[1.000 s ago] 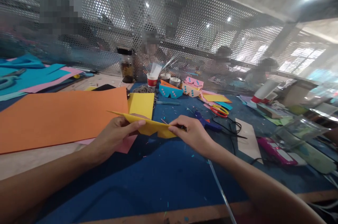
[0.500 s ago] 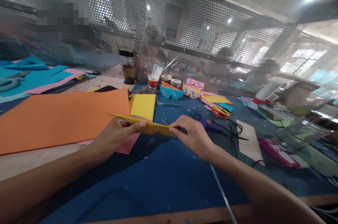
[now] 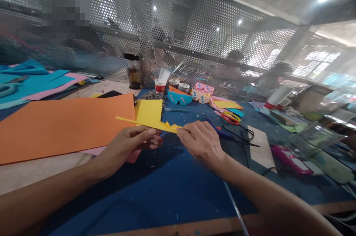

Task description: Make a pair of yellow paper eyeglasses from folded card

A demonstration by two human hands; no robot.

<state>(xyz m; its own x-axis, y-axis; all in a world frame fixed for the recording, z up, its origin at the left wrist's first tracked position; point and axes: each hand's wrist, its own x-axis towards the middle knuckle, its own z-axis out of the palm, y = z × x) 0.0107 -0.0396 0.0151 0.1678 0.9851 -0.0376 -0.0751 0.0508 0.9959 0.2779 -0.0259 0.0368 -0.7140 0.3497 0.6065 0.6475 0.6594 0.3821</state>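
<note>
A folded strip of yellow paper [image 3: 167, 128] is held level above the blue mat, seen nearly edge-on, with small pointed bits standing up near its right part. My left hand [image 3: 130, 143] grips it near the middle, thumb on the near side and fingertips curled underneath. At the right end, my right hand [image 3: 203, 141] pinches the strip; its thumb is largely hidden. Behind my left hand lie a large orange sheet [image 3: 66, 125] and a yellow sheet [image 3: 151, 109].
Decorated paper glasses in blue [image 3: 179, 98] and pink [image 3: 204, 87] stand at the back by a red-and-white paper cup [image 3: 160, 86]. To the right are scissors [image 3: 232, 117], a blue glue gun [image 3: 222, 132] with its black cord, and a magenta device [image 3: 290, 160]. A dark-lidded jar [image 3: 134, 73] stands behind.
The yellow strip has tilted, so its broad near face no longer shows and pointed bits show on top. My right hand has rolled over, and my left fingertips now show below the strip.
</note>
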